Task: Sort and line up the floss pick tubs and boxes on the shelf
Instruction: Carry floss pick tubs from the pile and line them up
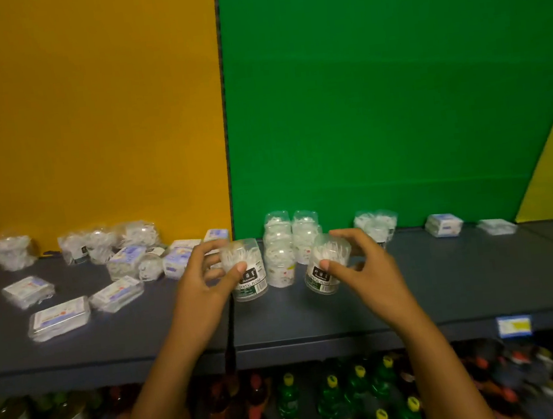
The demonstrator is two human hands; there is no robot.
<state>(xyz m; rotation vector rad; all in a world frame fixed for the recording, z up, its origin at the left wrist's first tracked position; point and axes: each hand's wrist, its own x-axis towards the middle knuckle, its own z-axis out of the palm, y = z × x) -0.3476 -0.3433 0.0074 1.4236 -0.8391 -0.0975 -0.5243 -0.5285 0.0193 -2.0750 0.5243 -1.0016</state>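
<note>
Two clear floss tubs are held at once: left hand (204,279) is curled round the left tub (246,271), thumb on its label; right hand (360,261) is curled round the right tub (324,266). Left tub's long axis is near upright; right tub is tilted, top toward 1 o'clock. The stacked tub row (291,245) stands between the hands at 12 o'clock, just beyond both tubs, roughly equally near. Loose flat boxes (60,316) are scattered at 9–10 o'clock on the shelf (449,286), nearer the left hand.
</note>
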